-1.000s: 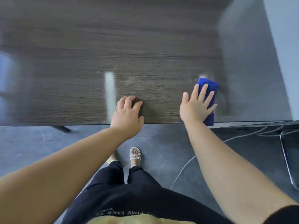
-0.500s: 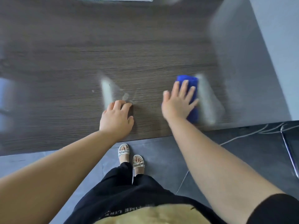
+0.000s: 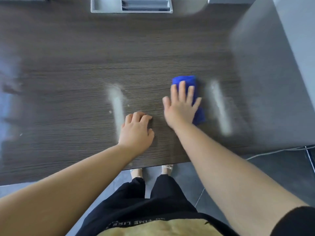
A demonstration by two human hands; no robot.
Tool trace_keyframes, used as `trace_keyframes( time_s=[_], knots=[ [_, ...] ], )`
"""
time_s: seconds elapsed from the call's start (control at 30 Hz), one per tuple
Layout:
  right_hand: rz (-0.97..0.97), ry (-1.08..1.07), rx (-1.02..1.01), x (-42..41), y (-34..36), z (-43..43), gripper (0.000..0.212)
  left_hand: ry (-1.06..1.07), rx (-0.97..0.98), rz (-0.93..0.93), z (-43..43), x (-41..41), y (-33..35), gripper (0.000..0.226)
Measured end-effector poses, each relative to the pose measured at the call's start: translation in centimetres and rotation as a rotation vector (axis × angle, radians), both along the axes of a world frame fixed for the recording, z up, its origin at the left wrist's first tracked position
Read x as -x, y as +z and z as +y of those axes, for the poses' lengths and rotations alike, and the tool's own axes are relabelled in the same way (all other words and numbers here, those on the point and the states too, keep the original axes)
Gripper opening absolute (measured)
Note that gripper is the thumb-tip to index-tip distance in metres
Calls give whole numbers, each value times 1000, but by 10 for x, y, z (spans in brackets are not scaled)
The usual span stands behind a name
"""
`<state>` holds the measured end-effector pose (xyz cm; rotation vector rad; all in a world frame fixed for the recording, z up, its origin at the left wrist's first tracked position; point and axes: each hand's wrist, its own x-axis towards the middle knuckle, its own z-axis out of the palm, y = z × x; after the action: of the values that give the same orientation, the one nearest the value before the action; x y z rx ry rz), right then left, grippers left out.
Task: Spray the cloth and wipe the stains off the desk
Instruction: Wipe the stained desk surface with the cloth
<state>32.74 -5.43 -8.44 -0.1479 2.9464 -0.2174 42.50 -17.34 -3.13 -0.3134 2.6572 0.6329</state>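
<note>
A folded blue cloth (image 3: pixel 187 82) lies on the dark wood-grain desk (image 3: pixel 68 82), right of centre. My right hand (image 3: pixel 181 108) presses flat on it with fingers spread, covering most of it. My left hand (image 3: pixel 136 132) rests on the desk beside it, fingers curled against the surface, holding nothing. Two pale streaks show on the desk: one (image 3: pixel 117 106) left of my left hand, one (image 3: pixel 219 106) right of the cloth. Small white specks (image 3: pixel 110 111) lie near the left streak. No spray bottle is in view.
A grey tray-like object (image 3: pixel 131 7) sits at the desk's far edge. A grey partition (image 3: pixel 264 82) bounds the desk on the right. Below the near edge are grey floor, my legs and sandals, and cables (image 3: pixel 272 151) at right.
My right hand has slid the cloth leftward and farther onto the desk, away from the right partition. The view has shifted forward, so more of the far desk shows. My left hand stays planted.
</note>
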Motion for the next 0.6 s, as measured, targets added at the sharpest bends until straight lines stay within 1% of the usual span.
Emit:
trace_keyframes(
  time_s=[0.03, 0.1, 0.13, 0.17, 0.2, 0.3, 0.37, 0.4, 0.43, 0.53, 0.6],
  knots=[
    [10, 183, 21, -11, -1, -3, 58, 7, -6, 10, 4, 3, 0, 45],
    [-13, 538, -20, -10, 0, 18, 60, 12, -10, 21, 14, 10, 0, 45],
    [-35, 627, -48, 6, 2, 34, 61, 8, -8, 24, 20, 14, 0, 45],
    [-41, 642, -74, 24, 2, 51, 60, 0, -8, 25, 26, 18, -1, 45],
    [-26, 587, -97, 44, 0, 68, 57, -8, -13, 22, 34, 21, -1, 46],
    [-43, 258, -100, 91, 1, 110, 50, -49, -38, 17, 62, 31, -1, 45],
    [-60, 101, -45, 88, -1, 133, 49, -90, -53, 27, 82, 37, -3, 46],
    [-49, 58, -43, 72, -2, 145, 50, -119, -58, 26, 93, 39, -3, 46],
    [-17, 55, -52, 48, -2, 156, 51, -144, -58, 30, 102, 41, -2, 46],
    [65, 152, -67, -46, -1, 188, 54, -189, -38, 49, 126, 49, -2, 46],
    [36, 213, -60, -80, -1, 204, 52, -195, -28, 41, 136, 54, -3, 47]
  ],
)
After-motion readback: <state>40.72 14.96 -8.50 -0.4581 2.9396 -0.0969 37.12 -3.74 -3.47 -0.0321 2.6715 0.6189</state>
